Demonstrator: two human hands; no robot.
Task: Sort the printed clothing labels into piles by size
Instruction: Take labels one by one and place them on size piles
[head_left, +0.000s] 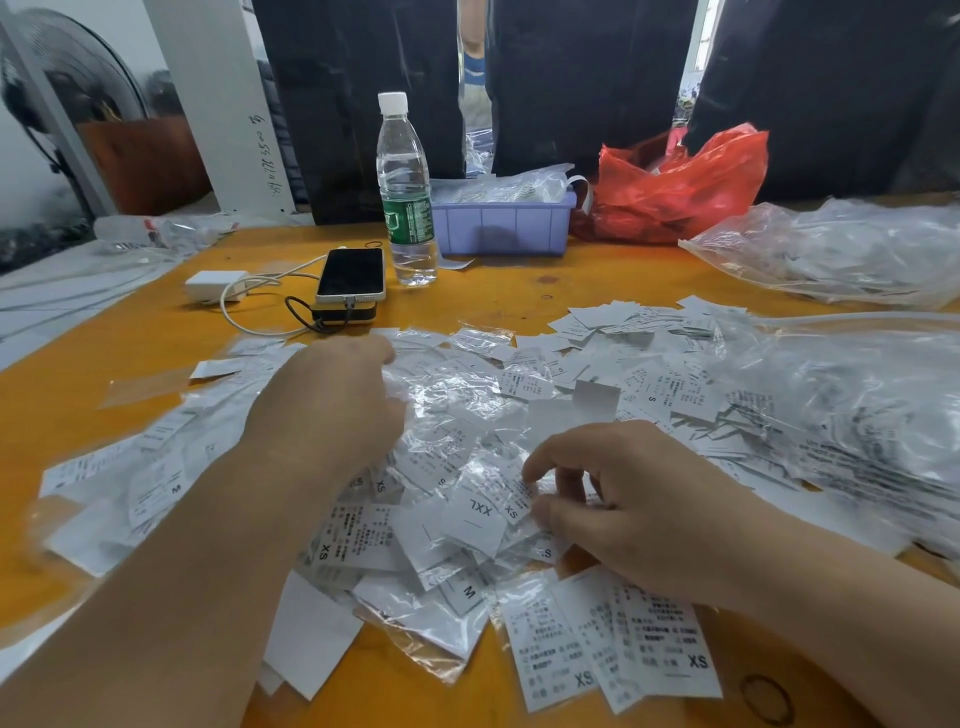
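Both hands are laid on a loose heap of printed labels (467, 467) mixed with crinkled clear wrappers. With the right hand (623, 504), fingers curled, the edge of a small label marked XS (514, 506) is pinched, just beside one marked XXL (480, 512). The left hand (332, 405) is seen from the back, its fingers bent down into the wrappers; whether anything is gripped there cannot be told. Nearer the viewer, under the right wrist, a small fan of XS labels (613, 644) is laid flat, and a label marked M (465, 592) is seen between the forearms.

Everything is carried by an orange counter (130, 332). At its far side a water bottle (405, 192), a phone (351, 274) with a charger (215, 285), a lilac tray (504, 226) and a red plastic bag (680, 182) are placed; clear bags of more labels (841, 249) are piled to the right. Dark hanging material closes off the back, and a fan (67, 73) is seen at far left.

The left edge of the heap is blurred, and most fine print is unreadable.
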